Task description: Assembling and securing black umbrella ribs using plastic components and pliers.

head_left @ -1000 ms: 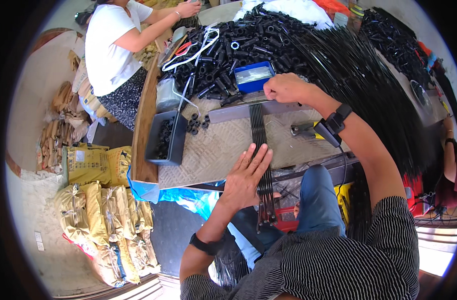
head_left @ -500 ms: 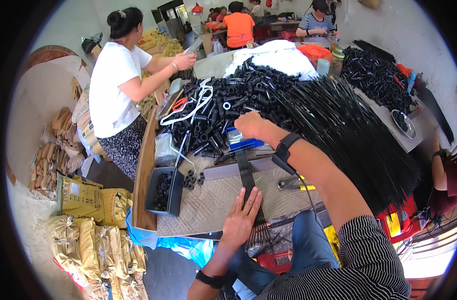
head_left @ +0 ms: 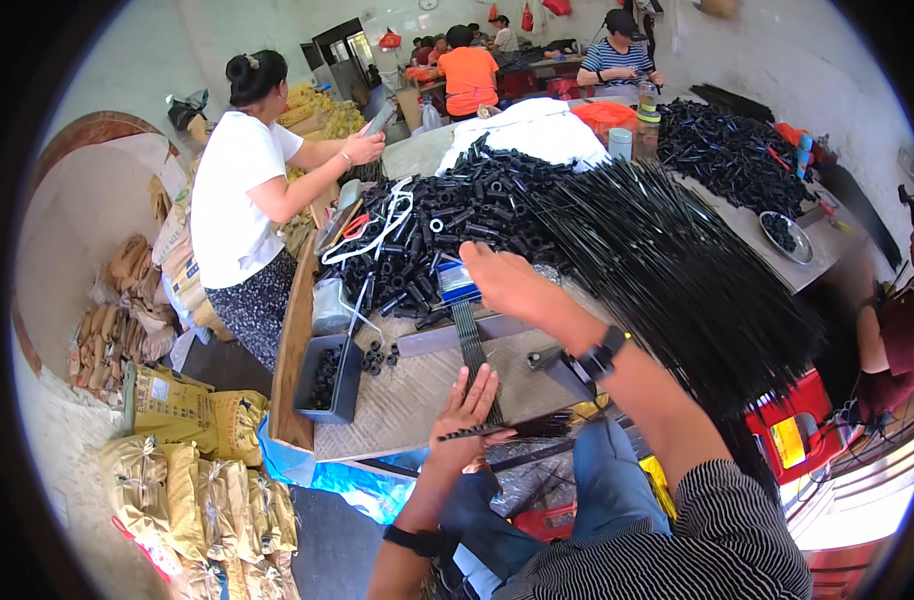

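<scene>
Lying in a narrow band, the black rods (head_left: 467, 333) run from the front of the blue box (head_left: 464, 296) across the grey bar (head_left: 427, 342) to the left hand (head_left: 459, 408), near the front edge of the table (head_left: 412, 398). That hand rests on them, fingers straight and spread, released rather than gripping. A dark row of ends crosses its heel (whether they belong to the same rods is hard to tell). Half a second ago the near ends fanned out past the table edge; that fan no longer shows. The right hand (head_left: 507, 285) is raised just beside the box, forearm slanting in from the right, fingers curled; I cannot tell whether they pinch anything. Left of the rods are small black rings (head_left: 377, 357) and a grey bin (head_left: 346, 392). Beyond the box spreads a heap of black tubes (head_left: 497, 185). Dark print and a pale label mark a yellow sack (head_left: 172, 410) on the floor. A person in orange (head_left: 469, 82), out of view a second ago, sits farther back.
</scene>
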A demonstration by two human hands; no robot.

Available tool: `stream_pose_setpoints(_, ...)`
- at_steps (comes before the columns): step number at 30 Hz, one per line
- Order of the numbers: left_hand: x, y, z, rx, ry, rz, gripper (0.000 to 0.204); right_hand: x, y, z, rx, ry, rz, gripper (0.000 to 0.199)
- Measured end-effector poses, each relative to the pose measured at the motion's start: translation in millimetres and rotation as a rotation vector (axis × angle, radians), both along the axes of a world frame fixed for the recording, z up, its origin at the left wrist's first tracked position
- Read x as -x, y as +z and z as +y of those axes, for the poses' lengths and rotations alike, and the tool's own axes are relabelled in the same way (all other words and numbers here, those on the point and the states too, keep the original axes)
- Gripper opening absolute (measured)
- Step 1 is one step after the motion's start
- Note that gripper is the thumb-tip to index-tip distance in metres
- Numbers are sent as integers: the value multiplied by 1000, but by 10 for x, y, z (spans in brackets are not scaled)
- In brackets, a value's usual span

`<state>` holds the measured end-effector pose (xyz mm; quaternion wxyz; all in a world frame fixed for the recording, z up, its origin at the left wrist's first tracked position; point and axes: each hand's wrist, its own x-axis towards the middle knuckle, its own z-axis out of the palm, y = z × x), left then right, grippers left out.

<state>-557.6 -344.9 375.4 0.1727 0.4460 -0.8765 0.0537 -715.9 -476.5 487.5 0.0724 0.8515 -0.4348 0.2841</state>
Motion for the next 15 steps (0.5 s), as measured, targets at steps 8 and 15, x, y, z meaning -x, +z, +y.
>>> stream_pose_setpoints(8, 72, -20, -40, 31, -7, -6, 92, 678, -104, 1136, -229, 339, -878, 17)
stream_pose_setpoints(15, -238, -76, 138, 33, 62, -38, 91, 900, 129, 2049, -467, 1313, -2050, 21)
